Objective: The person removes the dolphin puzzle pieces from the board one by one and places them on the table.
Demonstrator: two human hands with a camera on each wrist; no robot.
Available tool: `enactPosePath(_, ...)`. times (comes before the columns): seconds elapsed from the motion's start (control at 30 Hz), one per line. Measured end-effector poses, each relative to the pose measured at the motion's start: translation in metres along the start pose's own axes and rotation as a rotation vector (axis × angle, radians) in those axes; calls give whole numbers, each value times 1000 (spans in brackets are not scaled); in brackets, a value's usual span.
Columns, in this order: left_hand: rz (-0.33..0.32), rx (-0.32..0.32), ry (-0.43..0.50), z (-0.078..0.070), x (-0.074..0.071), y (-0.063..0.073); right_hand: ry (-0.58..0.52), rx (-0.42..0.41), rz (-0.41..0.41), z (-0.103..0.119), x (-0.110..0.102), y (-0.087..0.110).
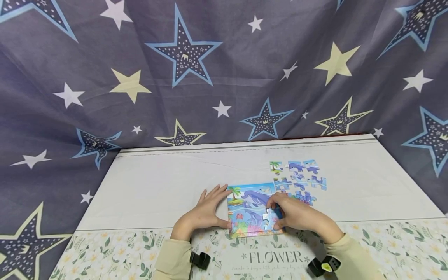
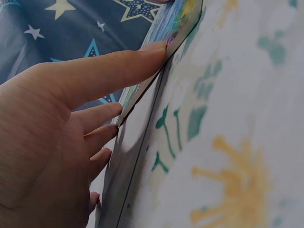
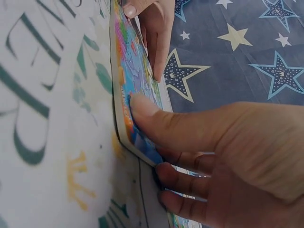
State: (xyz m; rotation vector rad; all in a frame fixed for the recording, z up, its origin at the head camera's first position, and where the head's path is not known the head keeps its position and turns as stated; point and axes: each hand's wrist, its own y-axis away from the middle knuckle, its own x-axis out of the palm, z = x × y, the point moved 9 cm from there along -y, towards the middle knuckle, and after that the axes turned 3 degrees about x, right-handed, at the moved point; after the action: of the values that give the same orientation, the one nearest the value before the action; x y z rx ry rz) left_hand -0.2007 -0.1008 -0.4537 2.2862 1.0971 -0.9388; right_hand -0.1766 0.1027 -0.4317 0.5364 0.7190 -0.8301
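Observation:
A dolphin jigsaw puzzle (image 1: 250,217) lies on the table, with a palm tree, a crab and coral in its picture. My left hand (image 1: 206,212) rests at its left side, fingers spread along the edge; the left thumb (image 2: 156,52) touches the lower rim. At the lower right, my right hand (image 1: 297,212) has thumb and index finger curled around a dark blue puzzle piece (image 1: 278,212), partly hidden by the fingers. Beside it shows a pale jigsaw-shaped patch (image 1: 267,219). In the right wrist view, the right thumb (image 3: 147,111) presses near the board's lower edge.
Several loose puzzle pieces (image 1: 297,175) lie behind and right of the board, some close to my right hand. The white tablecloth (image 1: 157,186) has a flowered front strip reading FLOWER. A grey star-patterned curtain (image 1: 210,105) stands behind the table.

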Motion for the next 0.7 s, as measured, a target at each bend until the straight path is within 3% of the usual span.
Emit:
enactPosePath(0.4, 9, -6, -7, -2, -3, 0, -111, -26, 30, 4, -5, -2)
enactPosePath(0.7, 8, -14, -17, 0, -3, 0, -318, -69, 60, 8, -14, 3)
